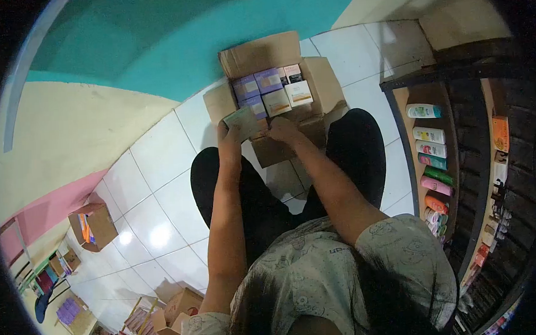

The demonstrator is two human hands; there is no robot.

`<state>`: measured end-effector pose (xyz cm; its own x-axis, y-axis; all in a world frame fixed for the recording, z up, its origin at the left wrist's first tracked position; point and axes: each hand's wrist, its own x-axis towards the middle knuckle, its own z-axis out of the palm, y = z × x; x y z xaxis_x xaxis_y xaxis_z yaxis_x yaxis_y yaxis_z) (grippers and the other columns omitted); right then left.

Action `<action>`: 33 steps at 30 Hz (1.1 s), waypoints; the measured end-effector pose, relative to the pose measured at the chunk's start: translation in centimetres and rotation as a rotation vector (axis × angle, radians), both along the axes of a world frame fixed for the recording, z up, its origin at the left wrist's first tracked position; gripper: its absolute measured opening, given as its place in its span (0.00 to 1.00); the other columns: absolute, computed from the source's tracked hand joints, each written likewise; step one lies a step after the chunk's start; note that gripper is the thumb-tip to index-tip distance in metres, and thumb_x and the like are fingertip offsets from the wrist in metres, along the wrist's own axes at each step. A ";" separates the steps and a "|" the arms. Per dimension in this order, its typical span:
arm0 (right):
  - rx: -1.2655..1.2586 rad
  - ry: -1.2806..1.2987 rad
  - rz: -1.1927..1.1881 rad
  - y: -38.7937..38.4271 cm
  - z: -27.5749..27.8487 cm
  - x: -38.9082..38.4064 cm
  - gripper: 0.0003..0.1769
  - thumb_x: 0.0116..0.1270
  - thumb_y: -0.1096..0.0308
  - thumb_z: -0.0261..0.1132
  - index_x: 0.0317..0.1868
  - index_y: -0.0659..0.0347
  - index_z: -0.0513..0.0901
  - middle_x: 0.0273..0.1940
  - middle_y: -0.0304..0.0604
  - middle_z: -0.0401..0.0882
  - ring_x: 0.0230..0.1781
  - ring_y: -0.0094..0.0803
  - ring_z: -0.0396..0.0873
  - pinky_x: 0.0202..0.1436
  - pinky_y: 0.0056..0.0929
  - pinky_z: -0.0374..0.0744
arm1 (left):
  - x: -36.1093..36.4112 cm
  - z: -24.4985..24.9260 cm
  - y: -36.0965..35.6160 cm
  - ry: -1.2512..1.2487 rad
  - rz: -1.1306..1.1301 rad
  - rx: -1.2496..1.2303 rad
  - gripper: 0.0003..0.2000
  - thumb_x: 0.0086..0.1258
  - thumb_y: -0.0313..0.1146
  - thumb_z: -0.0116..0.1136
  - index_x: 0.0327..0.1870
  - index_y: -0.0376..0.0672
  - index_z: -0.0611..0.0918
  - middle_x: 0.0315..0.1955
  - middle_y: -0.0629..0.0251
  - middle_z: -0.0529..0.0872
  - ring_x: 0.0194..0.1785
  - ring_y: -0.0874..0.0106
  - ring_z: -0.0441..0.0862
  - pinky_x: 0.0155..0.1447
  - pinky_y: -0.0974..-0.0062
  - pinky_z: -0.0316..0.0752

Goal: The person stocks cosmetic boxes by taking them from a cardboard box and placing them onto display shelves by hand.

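An open cardboard box stands on the floor in front of my knees, its flaps folded out. Purple boxes fill its left part, and cream-white boxes lie in the middle and right. My left hand is closed on a pale greenish box above the carton's near left corner. At the carton's near edge, close to that pale box, is my right hand; its fingers are bent near a small orange-brown item, and whether they grip it is unclear.
Shelves with bottles stand at the right. A small carton sits on the tiled floor at the left, another open carton at the lower left. A teal and cream wall rises beyond the box.
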<state>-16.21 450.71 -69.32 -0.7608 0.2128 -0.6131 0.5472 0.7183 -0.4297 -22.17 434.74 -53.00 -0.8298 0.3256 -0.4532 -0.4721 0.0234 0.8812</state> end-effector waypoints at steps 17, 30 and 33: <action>-0.061 0.163 0.192 0.6 -2.4 0.7 0.29 0.64 0.45 0.56 0.44 0.66 0.83 0.44 0.56 0.83 0.43 0.49 0.82 0.47 0.45 0.78 | 0.1 -3.3 3.1 -0.065 -0.128 -0.028 0.23 0.69 0.33 0.52 0.63 0.36 0.66 0.50 0.54 0.77 0.49 0.60 0.78 0.46 0.63 0.79; 0.087 0.430 -0.002 15.1 24.1 -0.9 0.27 0.64 0.44 0.60 0.46 0.61 0.84 0.43 0.53 0.84 0.43 0.43 0.82 0.49 0.41 0.77 | 1.2 7.6 2.4 -0.288 -0.144 0.490 0.25 0.65 0.42 0.48 0.61 0.37 0.69 0.53 0.53 0.77 0.60 0.54 0.73 0.62 0.51 0.70; 0.103 1.171 -0.301 18.1 50.2 1.7 0.13 0.66 0.60 0.59 0.40 0.62 0.80 0.36 0.52 0.82 0.38 0.45 0.81 0.42 0.39 0.78 | -0.4 7.3 0.0 -0.320 -0.111 0.706 0.31 0.61 0.43 0.50 0.64 0.36 0.66 0.58 0.51 0.75 0.63 0.54 0.71 0.66 0.48 0.65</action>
